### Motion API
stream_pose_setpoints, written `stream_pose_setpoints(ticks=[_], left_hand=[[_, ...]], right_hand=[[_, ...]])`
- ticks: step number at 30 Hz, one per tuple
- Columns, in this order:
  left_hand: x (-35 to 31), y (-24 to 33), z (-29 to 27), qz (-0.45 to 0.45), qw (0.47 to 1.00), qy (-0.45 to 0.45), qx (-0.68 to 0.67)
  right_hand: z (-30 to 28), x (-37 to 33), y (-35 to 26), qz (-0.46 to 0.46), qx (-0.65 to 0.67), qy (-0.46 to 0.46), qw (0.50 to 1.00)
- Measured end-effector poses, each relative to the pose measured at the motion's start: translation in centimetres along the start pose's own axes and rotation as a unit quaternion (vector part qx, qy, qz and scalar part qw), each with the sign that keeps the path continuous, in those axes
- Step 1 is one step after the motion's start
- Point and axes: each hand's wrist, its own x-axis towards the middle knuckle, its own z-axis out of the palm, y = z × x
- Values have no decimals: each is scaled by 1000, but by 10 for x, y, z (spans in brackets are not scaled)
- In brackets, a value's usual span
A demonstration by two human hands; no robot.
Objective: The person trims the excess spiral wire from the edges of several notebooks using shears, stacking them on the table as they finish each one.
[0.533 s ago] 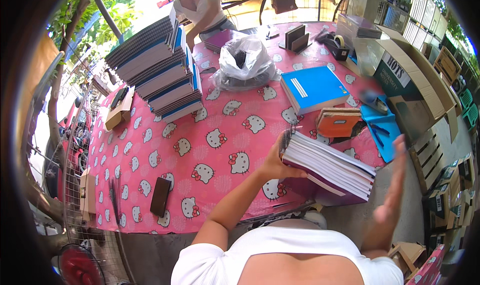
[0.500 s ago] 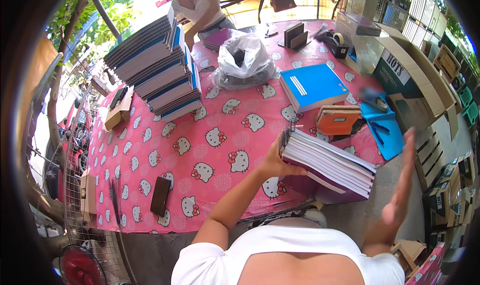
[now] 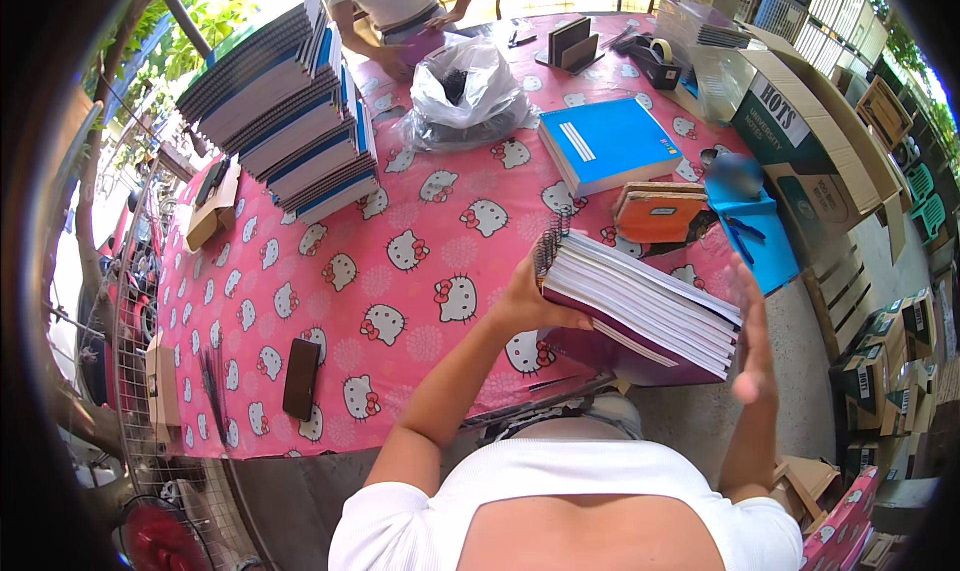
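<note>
A stack of spiral-bound notebooks (image 3: pixel 640 306) with a purple cover stands on edge, tilted, at the table's near right edge. My left hand (image 3: pixel 535 296) grips its coil-bound side, thumb along the purple cover. Flat and with fingers stretched out, my right hand (image 3: pixel 755 341) is upright against or just beside the opposite page edges; whether it touches I cannot tell. Just beyond lies an orange-covered pad or book (image 3: pixel 660 211), and behind it a blue notebook stack (image 3: pixel 608 143). Pens (image 3: pixel 745 236) rest on a blue sheet or cover (image 3: pixel 765 266) to the right.
A tall notebook stack (image 3: pixel 285 111) rises at the far left. Beyond are a plastic bag (image 3: pixel 465 96), a tape dispenser (image 3: pixel 658 66) and another person (image 3: pixel 395 6). A cardboard box (image 3: pixel 815 136) stands at right; a dark phone-like rectangle (image 3: pixel 301 379) lies near left on the pink tablecloth (image 3: pixel 400 311).
My right hand has swung inward to the notebooks' page edges. My left hand keeps its grip. The view has shifted slightly, and the person across now has a hand at the purple notebooks.
</note>
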Motion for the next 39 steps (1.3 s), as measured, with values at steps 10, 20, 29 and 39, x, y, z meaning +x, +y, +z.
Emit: stream_pose_setpoints(ticks=[10, 20, 29, 39], left_hand=[[1, 6, 1, 33, 998, -15, -59], [2, 0, -2, -10, 998, -44, -44], [-4, -7, -8, 99, 993, -63, 16], [-18, -7, -11, -26, 997, -71, -2]], right_hand=[[-3, 6, -33, -10, -470, -80, 879], [27, -8, 13, -42, -189, 72, 978], [54, -31, 54, -79, -29, 160, 984], [80, -60, 63, 22, 106, 225, 968]])
